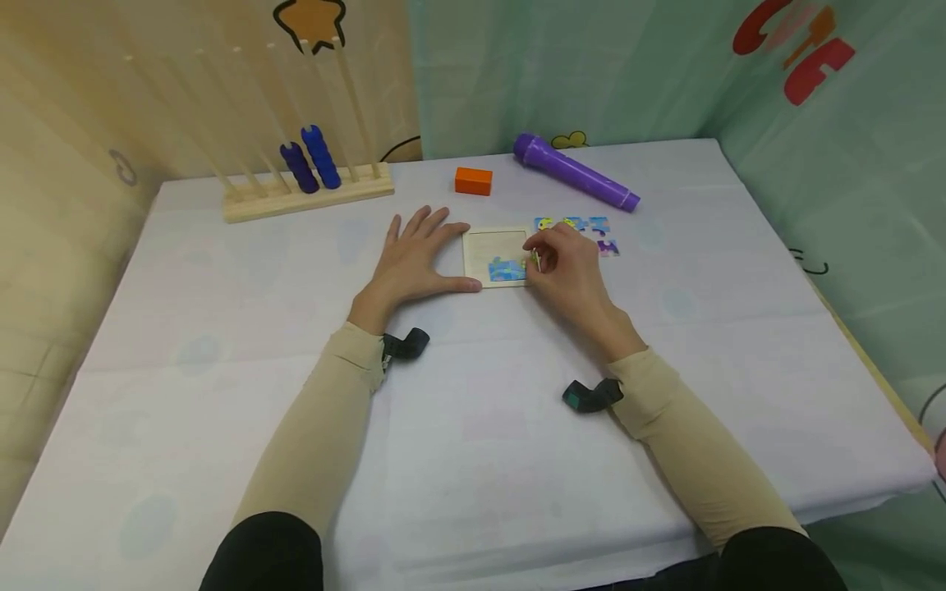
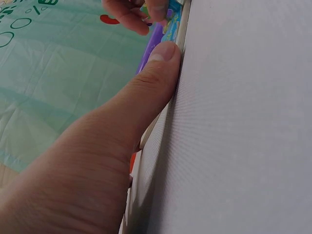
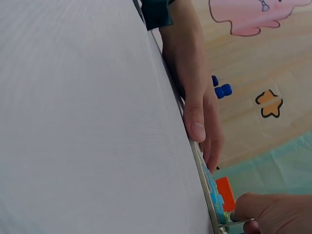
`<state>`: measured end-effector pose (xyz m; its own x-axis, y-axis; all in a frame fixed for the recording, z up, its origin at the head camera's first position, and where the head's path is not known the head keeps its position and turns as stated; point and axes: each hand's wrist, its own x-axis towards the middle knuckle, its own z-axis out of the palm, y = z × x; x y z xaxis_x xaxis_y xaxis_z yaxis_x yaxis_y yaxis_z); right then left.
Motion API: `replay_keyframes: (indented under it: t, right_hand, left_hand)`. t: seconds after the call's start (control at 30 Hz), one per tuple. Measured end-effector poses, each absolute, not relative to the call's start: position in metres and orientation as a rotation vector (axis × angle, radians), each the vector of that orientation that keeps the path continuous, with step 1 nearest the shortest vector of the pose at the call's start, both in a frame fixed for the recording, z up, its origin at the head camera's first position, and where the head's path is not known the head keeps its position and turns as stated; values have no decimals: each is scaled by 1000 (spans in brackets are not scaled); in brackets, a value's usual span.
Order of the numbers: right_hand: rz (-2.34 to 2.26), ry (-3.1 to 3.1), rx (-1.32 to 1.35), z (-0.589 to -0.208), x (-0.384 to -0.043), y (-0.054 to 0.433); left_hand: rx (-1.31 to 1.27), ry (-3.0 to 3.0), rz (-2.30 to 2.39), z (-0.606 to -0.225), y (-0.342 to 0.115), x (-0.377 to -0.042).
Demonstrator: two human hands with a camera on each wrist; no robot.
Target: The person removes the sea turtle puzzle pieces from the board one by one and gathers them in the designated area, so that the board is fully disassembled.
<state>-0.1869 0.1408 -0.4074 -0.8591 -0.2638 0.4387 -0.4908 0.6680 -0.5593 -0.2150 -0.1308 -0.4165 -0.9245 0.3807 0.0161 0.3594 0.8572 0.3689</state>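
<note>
Pale wood is seen in the shallow puzzle tray (image 1: 491, 246), which is laid flat on the white cloth (image 1: 473, 460) between the two hands. Its lower right part is filled by blue puzzle pieces (image 1: 506, 270), while the upper part of the recess is left bare.

The tray's left side is bordered by the left hand (image 1: 414, 258), whose fingers are spread and straightened; the lower left corner is touched by the thumb, and the index fingertip is placed by the upper left corner. At the right edge, a small piece (image 1: 535, 259) is pinched between thumb and fingers of the right hand (image 1: 569, 267). It is mostly hidden by them, and whether the tray is touched by it cannot be told. Just beyond that hand, loose puzzle pieces (image 1: 599, 224) are scattered on the cloth, some partly covered.

Behind the tray, an orange block (image 1: 473, 181) is set, and a purple microphone (image 1: 576, 171) is laid slantwise to its right. At the far left, upright rods are held by a wooden base (image 1: 310, 199), and two of them are threaded with blue beads (image 1: 320, 156).
</note>
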Motion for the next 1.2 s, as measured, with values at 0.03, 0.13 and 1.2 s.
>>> replay_keyframes:
  t: [0.03,0.13,1.2]
  right_hand:
    - [989,-2583,603,-407,-187,141]
    - [987,-2624,604,-407,-185,139]
    - [1076,-2580,432,-410,-181,138]
  left_hand:
    - [593,2972,573,-417,-131,-215]
    - [594,2976,573,-417,-131,-215]
    - [582,2969,572,-418,-132,-215]
